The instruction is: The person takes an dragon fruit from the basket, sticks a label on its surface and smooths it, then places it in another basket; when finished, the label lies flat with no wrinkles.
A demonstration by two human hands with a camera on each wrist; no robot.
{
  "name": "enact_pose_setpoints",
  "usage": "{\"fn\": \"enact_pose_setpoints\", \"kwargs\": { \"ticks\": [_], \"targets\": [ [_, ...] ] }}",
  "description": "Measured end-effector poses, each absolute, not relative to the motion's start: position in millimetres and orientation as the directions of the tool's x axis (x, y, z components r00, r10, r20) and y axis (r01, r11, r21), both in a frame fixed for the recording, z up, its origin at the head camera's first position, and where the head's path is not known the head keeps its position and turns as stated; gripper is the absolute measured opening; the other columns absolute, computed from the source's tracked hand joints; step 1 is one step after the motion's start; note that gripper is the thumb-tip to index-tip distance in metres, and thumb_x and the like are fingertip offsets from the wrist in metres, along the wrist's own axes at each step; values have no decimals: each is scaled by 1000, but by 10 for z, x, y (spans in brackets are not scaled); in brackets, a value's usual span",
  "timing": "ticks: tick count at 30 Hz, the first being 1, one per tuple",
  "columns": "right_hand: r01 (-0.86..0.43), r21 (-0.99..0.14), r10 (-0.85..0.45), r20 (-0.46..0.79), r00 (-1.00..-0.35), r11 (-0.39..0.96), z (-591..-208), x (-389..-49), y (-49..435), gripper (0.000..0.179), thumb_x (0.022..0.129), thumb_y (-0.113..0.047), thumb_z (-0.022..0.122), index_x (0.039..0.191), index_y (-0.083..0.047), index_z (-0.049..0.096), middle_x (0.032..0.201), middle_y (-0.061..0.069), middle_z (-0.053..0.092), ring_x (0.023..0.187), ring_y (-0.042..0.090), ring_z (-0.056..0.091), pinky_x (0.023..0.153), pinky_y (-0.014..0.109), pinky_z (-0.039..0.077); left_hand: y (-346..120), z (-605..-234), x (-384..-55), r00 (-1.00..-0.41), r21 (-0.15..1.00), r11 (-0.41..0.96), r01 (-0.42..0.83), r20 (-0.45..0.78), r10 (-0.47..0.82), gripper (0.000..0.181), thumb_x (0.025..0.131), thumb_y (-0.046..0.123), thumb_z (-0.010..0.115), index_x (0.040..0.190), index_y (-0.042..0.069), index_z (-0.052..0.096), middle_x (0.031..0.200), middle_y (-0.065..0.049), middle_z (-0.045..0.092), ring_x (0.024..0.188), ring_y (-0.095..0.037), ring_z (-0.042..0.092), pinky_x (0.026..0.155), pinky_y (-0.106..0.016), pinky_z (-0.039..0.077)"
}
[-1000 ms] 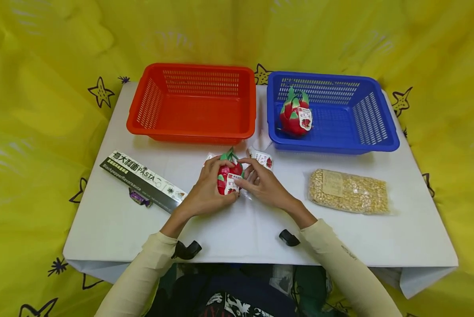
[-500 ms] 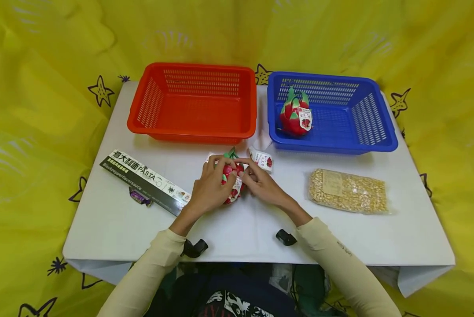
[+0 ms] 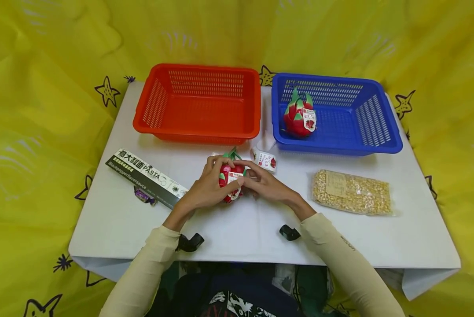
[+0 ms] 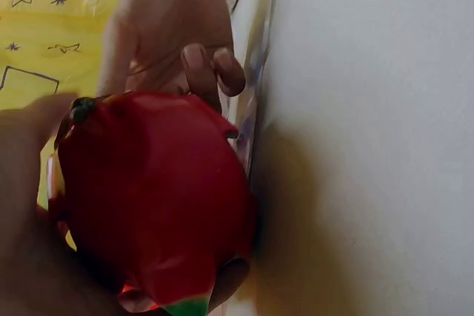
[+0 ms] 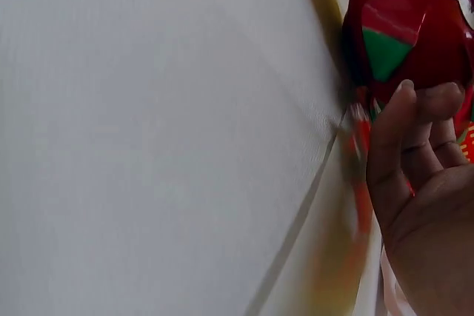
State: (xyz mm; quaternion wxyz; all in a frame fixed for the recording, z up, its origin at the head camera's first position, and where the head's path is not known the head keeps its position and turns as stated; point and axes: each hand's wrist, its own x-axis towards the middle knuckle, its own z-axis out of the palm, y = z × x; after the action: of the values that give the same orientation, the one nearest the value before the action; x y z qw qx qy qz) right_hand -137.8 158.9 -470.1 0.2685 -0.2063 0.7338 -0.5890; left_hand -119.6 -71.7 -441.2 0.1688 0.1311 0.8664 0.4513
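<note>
A red dragon fruit (image 3: 238, 168) with green-tipped scales and a white label is held between both hands at the middle of the table. My left hand (image 3: 206, 188) grips its left side, fingers arched over the top and thumb near the label. On the other side, my right hand (image 3: 269, 187) curls its fingers at the fruit, with its thumb at the label's edge. The left wrist view shows the smooth red side of the dragon fruit (image 4: 163, 190) close up. In the right wrist view, curled fingertips meet the dragon fruit (image 5: 400, 12) just below a green scale tip.
Behind stand a red basket (image 3: 205, 115) and a blue basket (image 3: 339, 127), the latter holding another dragon fruit (image 3: 298, 121). A small white packet (image 3: 265, 160) lies behind my right hand. A pasta box (image 3: 145, 176) and purple-wrapped candy (image 3: 144, 196) lie left, a bag of kernels (image 3: 351, 193) right.
The dragon fruit has been tilted and turned between my hands, its label now facing up. My left thumb has shifted from the fruit's lower edge up towards the label. The other goods stay put.
</note>
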Motion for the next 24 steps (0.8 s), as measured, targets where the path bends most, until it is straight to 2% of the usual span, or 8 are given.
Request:
{"fn": "enact_pose_setpoints", "kwargs": {
  "ticks": [4, 8, 11, 15, 18, 21, 24],
  "targets": [
    [93, -976, -591, -193, -783, 196, -4633, -1375, 1535, 49, 110, -27, 55, 158, -22, 46, 79, 16, 52, 60, 25, 44, 54, 31, 42, -737, -4391, -1207, -903, 849, 521, 89, -151, 401, 50, 96, 42, 73, 133, 26, 44, 153, -11, 29, 127, -34, 49, 87, -49, 58],
    [109, -976, -589, -200, -783, 186, -4580, -1375, 1462, 49, 110, -27, 52, 158, -19, 47, 74, 7, 47, 57, 20, 40, 53, 29, 40, -756, -4398, -1194, -915, 869, 491, 66, -144, 378, 44, 99, 42, 69, 131, 25, 46, 153, -12, 29, 136, -34, 41, 94, -56, 55],
    [102, -975, -572, -200, -795, 200, -4558, -1367, 1408, 47, 111, -26, 51, 158, -18, 48, 73, 5, 45, 57, 20, 41, 52, 28, 39, -762, -4418, -1194, -926, 883, 468, 39, -143, 348, 38, 102, 45, 65, 129, 25, 47, 150, -11, 31, 137, -34, 40, 100, -59, 52],
    [101, -968, -502, -207, -840, 229, -4520, -1337, 1306, 45, 111, -23, 49, 155, -17, 51, 83, 6, 51, 59, 21, 43, 50, 26, 38, -755, -4430, -1208, -940, 898, 440, 16, -137, 313, 27, 106, 39, 58, 125, 22, 49, 148, -11, 33, 137, -34, 42, 102, -60, 48],
    [73, -960, -434, -190, -881, 272, -4497, -1305, 1217, 45, 109, -20, 45, 153, -18, 54, 102, 9, 62, 64, 19, 46, 53, 25, 38, -751, -4426, -1208, -949, 897, 443, 11, -131, 287, 20, 107, 34, 53, 122, 21, 49, 146, -12, 34, 138, -34, 42, 101, -61, 45],
    [31, -947, -408, -168, -897, 320, -4491, -1288, 1192, 47, 108, -21, 42, 153, -19, 56, 121, 9, 65, 71, 19, 50, 60, 26, 42, -748, -4419, -1194, -949, 895, 446, 1, -139, 281, 18, 109, 34, 49, 122, 22, 48, 145, -12, 33, 141, -33, 39, 101, -62, 42],
    [18, -943, -463, -180, -868, 332, -4516, -1290, 1284, 46, 111, -27, 46, 157, -23, 52, 109, 14, 63, 72, 22, 52, 63, 29, 44, -746, -4424, -1185, -938, 898, 440, 4, -150, 314, 20, 111, 36, 47, 124, 22, 47, 148, -11, 32, 145, -34, 37, 105, -64, 41]
  ]
}}
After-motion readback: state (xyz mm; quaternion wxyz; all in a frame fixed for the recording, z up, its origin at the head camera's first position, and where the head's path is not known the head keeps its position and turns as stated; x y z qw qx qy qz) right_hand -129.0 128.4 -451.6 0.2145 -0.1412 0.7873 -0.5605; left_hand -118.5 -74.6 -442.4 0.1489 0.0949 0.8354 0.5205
